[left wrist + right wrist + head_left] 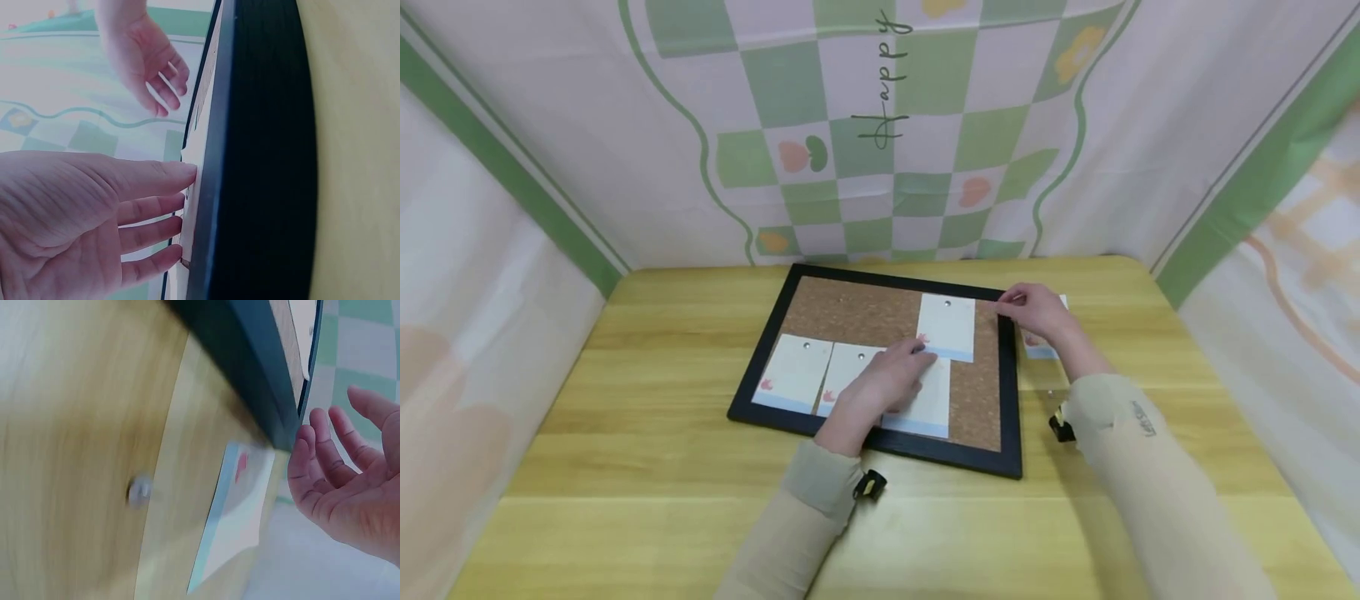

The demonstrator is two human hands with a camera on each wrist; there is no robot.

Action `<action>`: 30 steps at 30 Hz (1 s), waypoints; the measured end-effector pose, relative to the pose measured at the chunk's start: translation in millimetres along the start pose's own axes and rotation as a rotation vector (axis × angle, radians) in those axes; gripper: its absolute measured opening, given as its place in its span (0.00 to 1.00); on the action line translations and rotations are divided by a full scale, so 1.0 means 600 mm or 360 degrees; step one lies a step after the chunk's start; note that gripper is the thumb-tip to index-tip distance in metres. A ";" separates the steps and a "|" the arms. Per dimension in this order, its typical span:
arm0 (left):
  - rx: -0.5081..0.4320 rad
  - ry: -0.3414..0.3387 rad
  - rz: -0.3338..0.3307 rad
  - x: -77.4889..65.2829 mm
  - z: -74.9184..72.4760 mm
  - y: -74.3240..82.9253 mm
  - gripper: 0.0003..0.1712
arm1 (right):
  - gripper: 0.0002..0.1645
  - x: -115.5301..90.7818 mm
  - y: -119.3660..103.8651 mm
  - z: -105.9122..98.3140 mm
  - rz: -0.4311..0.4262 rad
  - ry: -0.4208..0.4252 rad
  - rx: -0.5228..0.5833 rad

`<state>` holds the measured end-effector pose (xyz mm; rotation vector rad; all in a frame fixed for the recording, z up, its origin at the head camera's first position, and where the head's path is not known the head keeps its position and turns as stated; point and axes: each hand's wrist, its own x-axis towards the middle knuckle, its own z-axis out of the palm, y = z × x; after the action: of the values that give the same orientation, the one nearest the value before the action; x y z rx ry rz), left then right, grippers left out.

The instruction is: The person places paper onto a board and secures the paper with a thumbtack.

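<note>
A black-framed corkboard [857, 304] lies on the table with several white note cards on it. Three cards form a lower row: the left card [792, 377], the middle card [842, 367] and the right card [931, 400]. Above the right one sits an upper card [947, 327], with a tack [947, 303] near its top. My left hand [886, 382] rests over the lower row, its straight fingertips touching the cards and partly hiding them. My right hand [1037, 312] hovers at the frame's right side, fingers loosely bent; the right wrist view shows nothing in its palm.
Right of the board, a loose card [234, 512] lies on the table, partly hidden by the right hand in the head view. A loose tack [139, 490] sits nearby on the wood. A patterned curtain [850, 200] hangs behind the table's back edge.
</note>
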<state>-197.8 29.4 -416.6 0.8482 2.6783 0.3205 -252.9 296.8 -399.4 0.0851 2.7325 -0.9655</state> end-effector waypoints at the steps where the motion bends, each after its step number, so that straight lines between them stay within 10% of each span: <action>1: -0.0003 0.0001 0.0001 0.000 0.000 -0.001 0.29 | 0.26 -0.001 0.006 -0.004 -0.0003 0.0017 0.0004; 12: 0.0013 0.0016 0.0000 0.003 0.000 -0.007 0.27 | 0.43 -0.014 0.083 -0.044 0.0209 0.0214 -0.0056; 30: -0.0076 0.0044 -0.0055 0.004 0.002 -0.008 0.27 | 0.49 -0.010 0.099 -0.036 0.0443 0.0045 -0.0413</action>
<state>-202.0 27.1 -419.5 0.7886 2.6960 0.3889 -243.8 356.6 -417.8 0.4214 2.7474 -0.5350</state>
